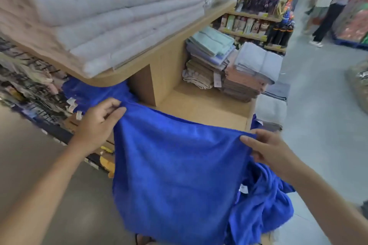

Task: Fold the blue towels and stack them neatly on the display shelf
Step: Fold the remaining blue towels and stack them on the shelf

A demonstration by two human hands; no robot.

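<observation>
A blue towel (pixel 175 165) hangs spread flat in front of me, held by its two upper corners. My left hand (pixel 97 123) pinches the upper left corner and my right hand (pixel 266 149) pinches the upper right corner. Behind the towel is the wooden display shelf (pixel 201 105), its lower board bare in the middle. A stack of blue towels (pixel 89 93) lies under the upper board at the left. A loose heap of blue towels (pixel 264 205) with a white tag sits low at the right.
Thick pale quilts (pixel 111 16) are piled on the upper board. Folded towels in green, grey, pink and brown (pixel 229 67) stand at the shelf's back right. Packaged goods fill racks at the left. A person (pixel 328 4) stands in the grey-floored aisle at the far right.
</observation>
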